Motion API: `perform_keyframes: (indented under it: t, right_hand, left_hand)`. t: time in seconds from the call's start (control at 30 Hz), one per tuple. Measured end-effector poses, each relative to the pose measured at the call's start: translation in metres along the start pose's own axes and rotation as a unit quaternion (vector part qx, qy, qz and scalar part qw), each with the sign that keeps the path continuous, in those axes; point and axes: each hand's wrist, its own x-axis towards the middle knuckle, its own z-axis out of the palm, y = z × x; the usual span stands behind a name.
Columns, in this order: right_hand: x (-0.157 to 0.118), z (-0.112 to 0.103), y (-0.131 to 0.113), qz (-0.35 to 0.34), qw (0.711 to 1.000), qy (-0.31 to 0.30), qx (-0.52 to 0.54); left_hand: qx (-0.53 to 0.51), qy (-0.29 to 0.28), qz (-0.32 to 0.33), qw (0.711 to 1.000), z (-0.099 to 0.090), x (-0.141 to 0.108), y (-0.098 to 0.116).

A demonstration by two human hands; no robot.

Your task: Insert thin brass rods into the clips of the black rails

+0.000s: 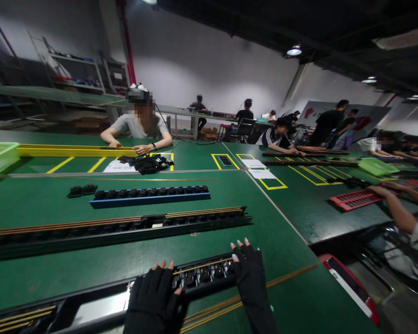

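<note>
Left hand [150,297] and right hand [251,276], both black-gloved with bare fingertips, lie palm-down and unclenched, fingers extended, on a long black slotted fixture [204,273] carrying brass rods, on the green workbench [90,273]. Loose brass rods [223,310] lie just beside the fixture, passing under the right wrist. Farther across the bench, a second rod-loaded fixture [118,229] and a blue-edged bar of black clips [149,197] lie roughly parallel.

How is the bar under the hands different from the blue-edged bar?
The black rail has gold rods; the blue-edged bar has black knobs in a row. The rail lies under the left hand and right hand; the bar lies farther off, untouched. Both lie flat on the green table.
</note>
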Motion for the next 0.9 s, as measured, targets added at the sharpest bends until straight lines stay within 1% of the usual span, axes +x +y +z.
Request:
perform_keyframes:
  t: [0.13,0.2,0.23,0.27,0.37,0.43,0.47,0.53,0.6,0.67,0.7,0.77,0.83,0.9]
  right_hand:
    - [0.000,0.000,-0.003,0.004,1.000,-0.016,-0.013]
    - [0.000,0.000,-0.002,0.008,1.000,-0.026,-0.006]
    - [0.000,0.001,-0.002,0.009,1.000,-0.028,0.000]
    - [-0.001,0.001,-0.001,0.010,0.999,-0.030,0.006]
    - [-0.002,0.004,0.000,0.014,0.999,-0.038,0.019]
    - [-0.004,0.006,0.001,0.018,0.999,-0.040,0.019]
    - [-0.005,0.008,0.002,0.019,0.999,-0.034,0.018]
    - [-0.007,0.012,0.005,0.008,1.000,-0.018,0.012]
    - [-0.008,0.015,0.009,-0.011,1.000,-0.006,0.001]
    - [-0.008,0.016,0.011,-0.027,1.000,-0.003,-0.009]
    - [-0.007,0.016,0.010,-0.025,1.000,-0.006,-0.011]
    - [-0.001,0.014,0.006,0.001,1.000,-0.012,-0.004]
    - [0.010,0.012,0.000,0.029,0.999,-0.016,0.015]
    - [0.025,0.009,-0.005,0.030,0.999,-0.018,0.034]
  left_hand:
    - [-0.042,-0.002,0.031,0.999,-0.009,0.005,0.006]
    - [-0.049,-0.001,0.022,0.999,-0.012,0.018,0.005]
    - [-0.045,-0.013,0.009,0.999,-0.013,0.027,0.004]
    - [-0.042,-0.035,0.000,0.999,-0.013,0.038,0.003]
    - [-0.068,-0.145,0.005,0.987,-0.012,0.071,0.001]
    - [-0.079,-0.200,0.010,0.976,-0.007,0.085,0.002]
    - [-0.082,-0.223,0.016,0.971,-0.002,0.087,0.003]
    - [-0.090,-0.248,0.045,0.964,0.008,0.083,0.003]
    - [-0.097,-0.229,0.076,0.966,0.020,0.072,0.002]
    - [-0.092,-0.214,0.085,0.969,0.028,0.062,0.000]
    - [-0.084,-0.214,0.084,0.970,0.030,0.059,-0.001]
    - [-0.065,-0.223,0.085,0.969,0.030,0.057,-0.002]
    - [-0.051,-0.229,0.090,0.968,0.028,0.059,-0.001]
    - [-0.041,-0.234,0.093,0.967,0.027,0.061,-0.001]
